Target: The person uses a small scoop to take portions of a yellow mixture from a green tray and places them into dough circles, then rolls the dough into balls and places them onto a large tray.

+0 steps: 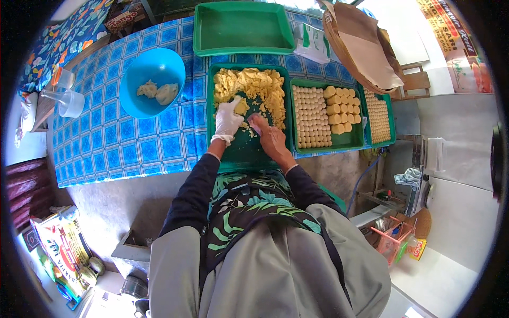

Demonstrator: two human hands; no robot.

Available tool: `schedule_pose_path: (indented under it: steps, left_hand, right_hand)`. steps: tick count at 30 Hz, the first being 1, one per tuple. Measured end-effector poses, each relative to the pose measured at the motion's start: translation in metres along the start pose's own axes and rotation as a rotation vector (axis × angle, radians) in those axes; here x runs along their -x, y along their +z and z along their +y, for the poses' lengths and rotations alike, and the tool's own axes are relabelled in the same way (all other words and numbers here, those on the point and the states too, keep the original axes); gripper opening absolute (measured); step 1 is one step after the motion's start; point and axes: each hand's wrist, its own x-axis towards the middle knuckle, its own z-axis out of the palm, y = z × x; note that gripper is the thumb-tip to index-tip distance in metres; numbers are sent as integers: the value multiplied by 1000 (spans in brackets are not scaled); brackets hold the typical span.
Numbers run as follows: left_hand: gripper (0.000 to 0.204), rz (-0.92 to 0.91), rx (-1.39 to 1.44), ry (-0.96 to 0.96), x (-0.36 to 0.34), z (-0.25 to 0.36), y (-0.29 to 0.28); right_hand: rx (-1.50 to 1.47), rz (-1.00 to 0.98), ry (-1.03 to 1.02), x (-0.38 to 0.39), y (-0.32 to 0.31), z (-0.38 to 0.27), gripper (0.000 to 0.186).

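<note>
In front of me a green tray (245,155) holds a crumbly yellow mass (253,80), heaped along its far and right sides. My left hand (228,122), in a thin white glove, is over the tray's left half. Its thumb and fingers are closed about a small round yellow piece (241,108). My bare right hand (271,139) reaches in from the right, fingers bent together around a small pinkish object (256,123) whose kind I cannot make out. Yellow crumbs lie between the two hands on the tray's bottom.
Right of my tray, another green tray (350,140) carries rows of small pale balls (312,116) and larger yellow cylinders (339,108). A third tray (383,143) of balls stands beyond. A blue bowl (143,69) with white dough (167,94) sits left; a green tray (244,32) lies behind.
</note>
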Motion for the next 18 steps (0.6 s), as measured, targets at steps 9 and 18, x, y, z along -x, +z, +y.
schedule_pose_path:
  steps: [9,18]
  left_hand:
    - [40,-71,-637,224,-20,25,-8]
    - [27,56,-569,339,-9,22,-3]
  right_hand:
    - [-62,466,-110,-51,13,-27,15]
    - [-354,187,366,-91,15,-35,41]
